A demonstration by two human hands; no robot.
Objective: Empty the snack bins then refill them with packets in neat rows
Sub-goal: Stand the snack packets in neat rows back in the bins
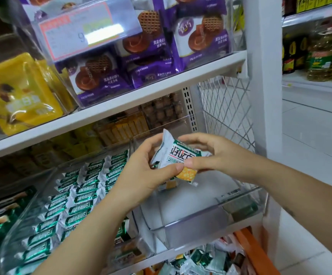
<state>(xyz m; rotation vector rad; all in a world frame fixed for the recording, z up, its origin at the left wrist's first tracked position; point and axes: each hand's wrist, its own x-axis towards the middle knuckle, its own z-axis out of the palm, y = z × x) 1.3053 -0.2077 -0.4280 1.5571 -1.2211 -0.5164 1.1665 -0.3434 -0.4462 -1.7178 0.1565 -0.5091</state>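
A white and green snack packet with a yellow cracker picture hangs over a clear plastic bin on the lower shelf. My left hand grips the packet's left side, and my right hand pinches its right side. Inside that bin I see bare floor and one more packet under the held one. To the left, a second clear bin holds several green and white packets in rows.
The shelf above carries clear bins of purple waffle biscuit packs and yellow packs. A white wire mesh panel closes the shelf's right side. Below, an orange basket holds loose packets. Oil bottles stand at far right.
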